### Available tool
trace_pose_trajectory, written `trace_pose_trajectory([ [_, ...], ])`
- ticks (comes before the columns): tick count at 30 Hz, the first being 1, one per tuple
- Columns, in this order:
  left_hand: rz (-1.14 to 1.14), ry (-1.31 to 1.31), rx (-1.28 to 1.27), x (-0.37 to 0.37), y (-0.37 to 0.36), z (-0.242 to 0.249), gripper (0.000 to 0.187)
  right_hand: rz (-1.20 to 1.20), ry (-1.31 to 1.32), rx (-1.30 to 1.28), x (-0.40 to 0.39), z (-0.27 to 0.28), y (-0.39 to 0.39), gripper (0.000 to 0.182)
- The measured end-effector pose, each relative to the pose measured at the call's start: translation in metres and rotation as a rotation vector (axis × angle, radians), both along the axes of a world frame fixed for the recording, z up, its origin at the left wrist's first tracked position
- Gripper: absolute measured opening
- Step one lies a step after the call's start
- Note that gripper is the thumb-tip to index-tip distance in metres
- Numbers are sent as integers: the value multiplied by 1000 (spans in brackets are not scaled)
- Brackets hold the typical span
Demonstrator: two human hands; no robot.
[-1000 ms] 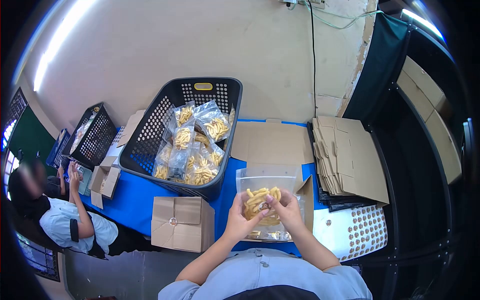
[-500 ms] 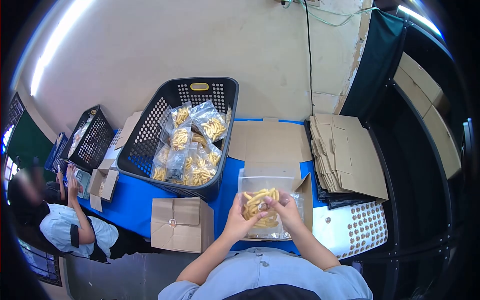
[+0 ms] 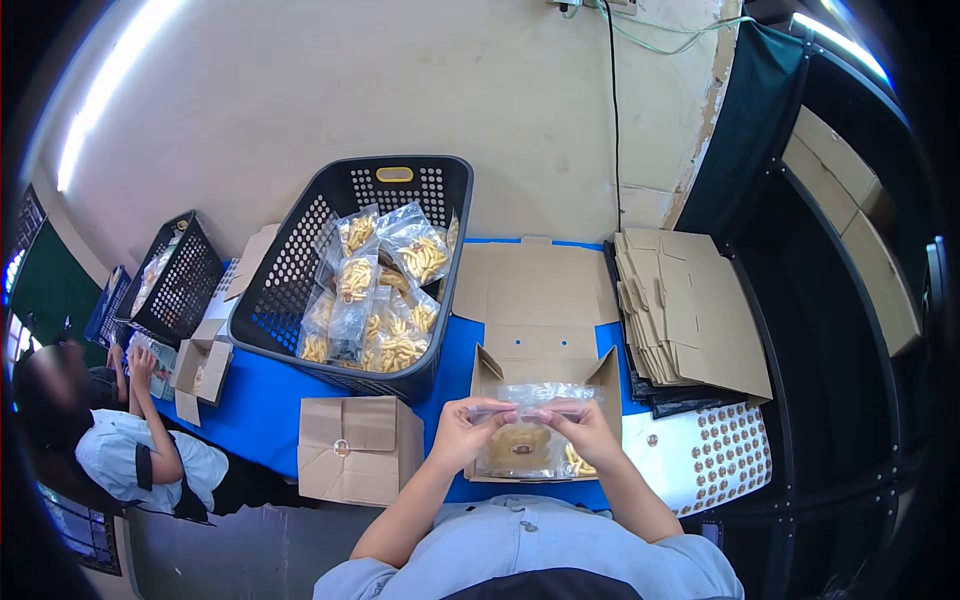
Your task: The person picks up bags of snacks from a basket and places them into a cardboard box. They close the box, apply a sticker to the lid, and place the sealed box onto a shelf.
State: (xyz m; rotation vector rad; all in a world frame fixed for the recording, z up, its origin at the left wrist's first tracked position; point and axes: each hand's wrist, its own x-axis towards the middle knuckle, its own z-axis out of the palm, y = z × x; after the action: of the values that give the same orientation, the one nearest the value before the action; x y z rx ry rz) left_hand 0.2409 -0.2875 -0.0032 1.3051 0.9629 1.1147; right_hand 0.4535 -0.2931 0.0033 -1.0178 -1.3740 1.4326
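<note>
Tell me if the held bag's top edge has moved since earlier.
Yes. The bag's top edge has moved down the view, away from the box lid.

The room is bright. A tube light (image 3: 115,85) glares white on the far left of the basket (image 3: 350,270), another at upper right. The bag (image 3: 545,392) glints. Straight lines bow towards dark, blue-fringed edges; fine print blurs.

Hands (image 3: 522,425) pinching clear bag (image 3: 525,440) above open cardboard box (image 3: 608,385); basket (image 3: 405,380) nearby.
</note>
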Motion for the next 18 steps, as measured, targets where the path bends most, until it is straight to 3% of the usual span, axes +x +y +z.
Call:
trace_pose_trajectory([
  [2,-155,26,7,-6,-2,4,45,199,59,-71,17,-2,-1,29],
  [6,-158,-102,-8,-6,-2,15,43,328,-10,-22,34,15,-6,37],
  [8,47,-86,61,-7,2,12,44,135,-30,49,34,16,-8,41],
  [9,45,-87,61,-8,4,7,44,134,-31,49,32,15,-7,41],
  [11,-118,-73,-13,-9,6,-2,47,-137,-254,317,22,10,-5,41],
  [13,-257,190,44,15,-8,-4,64,-116,-246,291,4,7,-12,42],
  [15,-103,89,197,40,-21,-17,66,-17,-420,533,-12,-2,-16,47],
  [16,-104,91,200,42,-21,-17,66,22,-208,443,-16,-1,-17,50],
  [18,-29,28,199,44,-24,-13,54,-89,-275,433,-16,-1,-12,52],
])
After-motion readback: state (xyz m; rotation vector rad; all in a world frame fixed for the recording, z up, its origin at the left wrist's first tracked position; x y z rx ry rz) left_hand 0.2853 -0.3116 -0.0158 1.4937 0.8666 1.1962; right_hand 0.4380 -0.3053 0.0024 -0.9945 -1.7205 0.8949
